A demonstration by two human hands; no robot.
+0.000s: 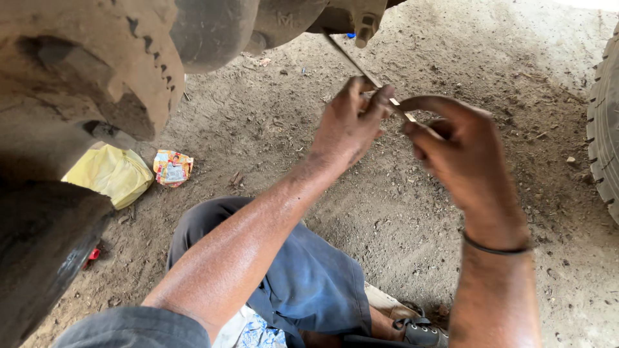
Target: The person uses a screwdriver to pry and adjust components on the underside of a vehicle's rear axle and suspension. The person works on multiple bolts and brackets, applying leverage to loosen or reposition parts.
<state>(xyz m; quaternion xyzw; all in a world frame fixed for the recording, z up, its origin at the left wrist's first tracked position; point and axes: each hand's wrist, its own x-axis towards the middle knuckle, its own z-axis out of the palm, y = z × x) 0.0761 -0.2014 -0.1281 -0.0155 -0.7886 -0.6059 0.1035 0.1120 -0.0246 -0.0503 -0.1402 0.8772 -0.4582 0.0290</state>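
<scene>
Rod (361,67), thin and slanted, is pinched between the fingers of the left hand (348,122) and right hand (461,154) below the axle (284,22), above dirt ground (400,212).

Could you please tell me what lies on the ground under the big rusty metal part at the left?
A crumpled yellow bag and a small colourful wrapper lie on the dirt ground just below the rusty metal part. The bag's far edge is hidden by that part.
</scene>
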